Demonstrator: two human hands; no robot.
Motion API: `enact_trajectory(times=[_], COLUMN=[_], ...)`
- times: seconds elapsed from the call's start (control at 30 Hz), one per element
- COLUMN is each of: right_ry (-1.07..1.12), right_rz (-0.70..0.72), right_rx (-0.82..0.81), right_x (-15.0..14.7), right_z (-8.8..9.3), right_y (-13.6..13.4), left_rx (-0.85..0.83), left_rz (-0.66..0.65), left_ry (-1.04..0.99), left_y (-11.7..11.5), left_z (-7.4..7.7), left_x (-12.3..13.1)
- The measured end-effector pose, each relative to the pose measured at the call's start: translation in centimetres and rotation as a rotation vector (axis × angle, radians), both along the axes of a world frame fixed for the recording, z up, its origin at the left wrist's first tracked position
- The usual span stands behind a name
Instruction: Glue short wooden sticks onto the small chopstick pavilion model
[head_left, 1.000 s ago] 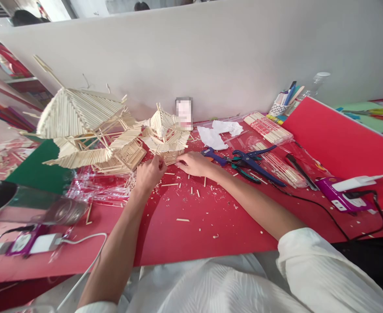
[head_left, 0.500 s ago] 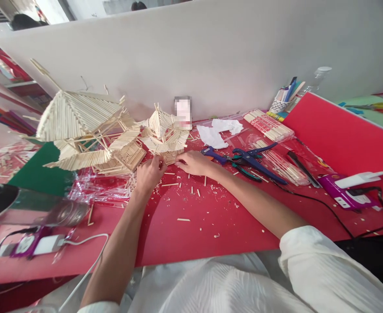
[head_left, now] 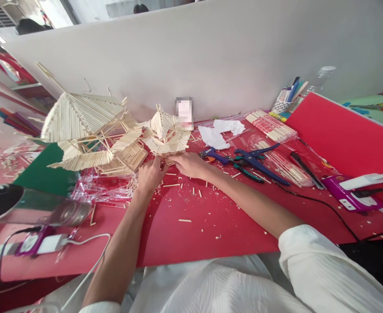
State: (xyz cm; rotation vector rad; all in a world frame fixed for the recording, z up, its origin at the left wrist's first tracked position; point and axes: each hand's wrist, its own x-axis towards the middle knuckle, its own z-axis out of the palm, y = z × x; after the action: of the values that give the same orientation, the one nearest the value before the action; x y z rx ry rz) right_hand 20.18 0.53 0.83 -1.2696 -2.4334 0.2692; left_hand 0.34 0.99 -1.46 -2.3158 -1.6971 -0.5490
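Note:
A small pagoda-like model made of wooden sticks (head_left: 165,134) stands upright on the red table. My left hand (head_left: 150,176) is at the front left of its base, thumb and fingers pinched together. What they grip, if anything, is too small to make out. From the right, my right hand (head_left: 189,165) reaches to the front of the same base with its fingers bent and close to the left fingertips. Whatever lies between those fingers is hidden. Just left of the small model stands a larger stick-built pavilion (head_left: 83,115) with a wide sloping roof.
Blue-handled cutters (head_left: 259,163) lie to the right, beside packs of wooden sticks (head_left: 271,126) and white tissue (head_left: 212,137). A tilted red board (head_left: 341,139), purple power strip (head_left: 354,195) and cables sit further right. At left is a clear container (head_left: 48,206). Stick scraps litter the red table (head_left: 191,243).
My right hand has slid left along the base, nearer to my left hand. My left hand stays pinched at about the same spot. The view has shifted slightly.

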Motion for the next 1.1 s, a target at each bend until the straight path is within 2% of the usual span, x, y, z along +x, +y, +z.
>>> enact_trajectory(times=[0.23,0.63,1.1], right_ry=[-0.037,-0.022,-0.139], right_rz=[-0.002,-0.047,-0.066], right_rx=[0.005,0.037,0.082], right_x=[-0.14,0.13,-0.31], right_z=[0.45,-0.02,0.52], right_y=[-0.12,0.28,0.11], left_rx=[-0.001,-0.001,-0.005], left_rz=[-0.002,-0.032,-0.021], left_ry=[-0.002,-0.019,-0.036], left_y=[0.00,0.01,0.09], left_z=[-0.26,-0.26,-0.41], left_x=[-0.01,-0.09,-0.06])
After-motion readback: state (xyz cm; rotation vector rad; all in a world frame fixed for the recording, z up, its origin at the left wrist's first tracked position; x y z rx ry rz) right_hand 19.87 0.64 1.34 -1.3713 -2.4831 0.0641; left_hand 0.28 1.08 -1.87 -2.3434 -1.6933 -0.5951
